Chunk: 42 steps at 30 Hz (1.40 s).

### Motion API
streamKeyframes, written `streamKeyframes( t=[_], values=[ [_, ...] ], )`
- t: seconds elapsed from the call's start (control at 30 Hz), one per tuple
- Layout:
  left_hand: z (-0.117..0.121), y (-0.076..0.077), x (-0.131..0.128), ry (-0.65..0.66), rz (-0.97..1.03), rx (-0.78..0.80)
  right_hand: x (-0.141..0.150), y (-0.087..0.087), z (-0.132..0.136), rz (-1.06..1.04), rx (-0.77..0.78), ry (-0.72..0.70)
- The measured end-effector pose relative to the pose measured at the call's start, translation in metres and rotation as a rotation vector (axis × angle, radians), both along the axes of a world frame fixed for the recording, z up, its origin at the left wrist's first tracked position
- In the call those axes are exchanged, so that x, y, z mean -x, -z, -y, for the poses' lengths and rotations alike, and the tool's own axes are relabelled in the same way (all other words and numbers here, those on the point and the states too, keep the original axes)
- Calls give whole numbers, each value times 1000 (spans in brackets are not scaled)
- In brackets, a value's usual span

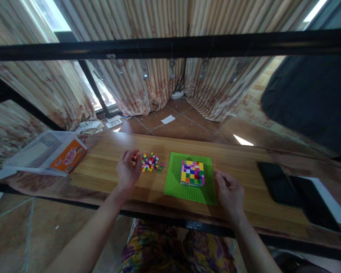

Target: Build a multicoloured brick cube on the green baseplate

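Note:
A square block of many-coloured toy bricks [192, 173] stands on a green baseplate [174, 182] in the middle of the wooden table. Left of the plate lies a loose pile of tiny coloured bricks [151, 162]. My left hand [129, 169] is at the pile's left edge, its fingers curved and the thumb apart from them; nothing shows in its grasp. Beside the plate's right edge is my right hand [230, 191], thumb and fingers pinched together. Whether a small piece sits between those fingertips is hidden.
A clear plastic bin [36, 155] with an orange label stands at the left end of the table [102, 170]. Two dark flat devices [278, 184] and a white sheet [333, 201] lie on the right. A black metal bar [170, 47] crosses beyond the table, before striped curtains.

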<state>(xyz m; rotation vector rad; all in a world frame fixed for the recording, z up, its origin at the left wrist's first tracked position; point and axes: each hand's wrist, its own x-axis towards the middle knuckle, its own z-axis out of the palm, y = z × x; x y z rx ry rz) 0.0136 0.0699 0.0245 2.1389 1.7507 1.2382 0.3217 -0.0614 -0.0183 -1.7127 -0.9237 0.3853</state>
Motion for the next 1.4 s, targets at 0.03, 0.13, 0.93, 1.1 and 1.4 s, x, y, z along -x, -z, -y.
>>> streamKeyframes(
  t=[0.03,0.13,0.93,1.1,1.4],
  values=[
    [13,-9,-21,137,-20,-22,0,-1,-1,15,-14,-11],
    [46,-27,-83,551,-179,-64,4,-4,-6,34,-77,-72],
    [45,-15,-149,557,-375,64,20,17,-15,-240,-112,-129],
    [51,-18,-143,498,-260,128,18,6,-7,-242,-131,-98],
    [59,-21,-145,548,-287,96,35,-35,-5,-170,-148,-333]
  ],
)
